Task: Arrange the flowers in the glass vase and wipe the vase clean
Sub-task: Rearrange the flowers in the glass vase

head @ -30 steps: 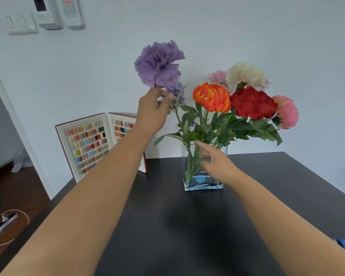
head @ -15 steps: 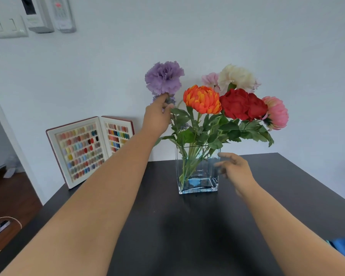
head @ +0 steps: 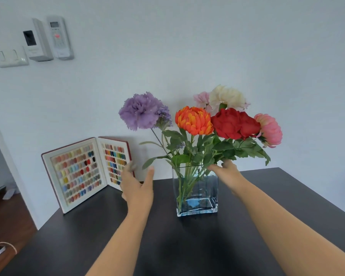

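A square glass vase [head: 195, 194] with a little water stands on the dark table [head: 187, 246]. It holds a purple flower [head: 140, 110], an orange flower [head: 194, 120], a red flower [head: 234, 123], a pink flower [head: 270, 130] and a cream flower [head: 226, 96]. My left hand [head: 136, 188] hovers left of the vase, fingers apart, holding nothing. My right hand [head: 228, 172] rests at the vase's upper right rim among the leaves; its fingertips are partly hidden by foliage.
An open case of colour swatches [head: 84, 172] leans against the wall at the table's back left. Wall switches and a remote holder [head: 48, 38] hang above. A wooden floor [head: 6, 220] lies beyond the table's left edge.
My left hand has let go of the purple flower and dropped down beside the vase. My right hand rose from the vase's side to its rim. The purple flower now stands lower in the vase.
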